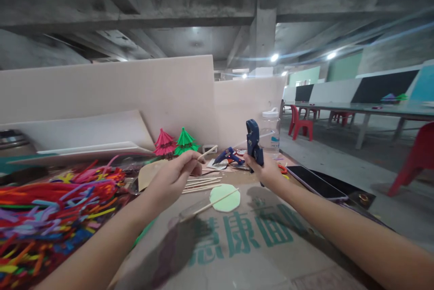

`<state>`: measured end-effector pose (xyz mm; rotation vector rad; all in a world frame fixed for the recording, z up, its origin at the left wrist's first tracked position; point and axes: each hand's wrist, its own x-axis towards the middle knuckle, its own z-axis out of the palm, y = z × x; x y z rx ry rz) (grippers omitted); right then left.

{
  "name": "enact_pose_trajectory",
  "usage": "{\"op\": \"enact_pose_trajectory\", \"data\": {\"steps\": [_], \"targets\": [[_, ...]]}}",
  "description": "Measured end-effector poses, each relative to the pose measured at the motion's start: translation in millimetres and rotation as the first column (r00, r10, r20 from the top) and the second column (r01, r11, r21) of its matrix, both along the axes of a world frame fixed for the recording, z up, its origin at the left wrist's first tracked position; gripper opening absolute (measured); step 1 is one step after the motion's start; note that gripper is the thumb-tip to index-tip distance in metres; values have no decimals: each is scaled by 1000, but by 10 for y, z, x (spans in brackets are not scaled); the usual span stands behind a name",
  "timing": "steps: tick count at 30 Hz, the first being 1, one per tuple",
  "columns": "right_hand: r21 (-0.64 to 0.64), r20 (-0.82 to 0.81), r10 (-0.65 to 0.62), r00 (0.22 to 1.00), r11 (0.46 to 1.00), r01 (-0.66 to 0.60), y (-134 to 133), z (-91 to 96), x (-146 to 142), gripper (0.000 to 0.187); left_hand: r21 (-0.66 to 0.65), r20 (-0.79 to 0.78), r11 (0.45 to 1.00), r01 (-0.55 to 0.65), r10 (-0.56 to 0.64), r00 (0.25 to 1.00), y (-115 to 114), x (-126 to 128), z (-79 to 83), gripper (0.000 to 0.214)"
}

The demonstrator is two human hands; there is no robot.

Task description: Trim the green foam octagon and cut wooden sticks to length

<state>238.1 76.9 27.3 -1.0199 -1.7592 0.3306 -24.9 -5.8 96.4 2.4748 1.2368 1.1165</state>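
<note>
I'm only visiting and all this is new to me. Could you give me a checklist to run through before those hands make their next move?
1. Left hand has hold of a thin stick: ok.
2. Right hand holds the dark blue tool: ok.
3. Pale green disc lies flat on the printed cardboard: ok.
4. Crossing stick is fixed to the disc: cannot tell; it lies across it, one end past the edge.
5. Spare sticks are nearby: ok, just beyond the disc.
6. Surroundings are uncluttered: not ok; colourful craft strips crowd the left, and a phone lies at right.
</note>
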Motion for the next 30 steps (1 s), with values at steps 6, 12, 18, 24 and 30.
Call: {"op": "enact_pose_trajectory", "data": {"steps": [6,12,18,24,30], "targets": [[70,74,94,993,993,-100,-187,203,-24,35,-18,31,1000,0,1,1000,-28,19,18,26],[77,38,71,997,994,-74,-355,463,19,34,22,-186,990,-140,142,972,-40,54,15,27],[80,1,-163,987,983,163,5,288,228,42,-96,-507,991,-88,28,861,155,290,-478,28],[45,34,-245,969,969,243,349,58,467,36,-98,-548,994,37,-85,832,303,898,-800,28],[27,61,-292,954,956,291,413,131,574,32,-45,-604,992,-121,69,794,841,942,-674,27]]}}
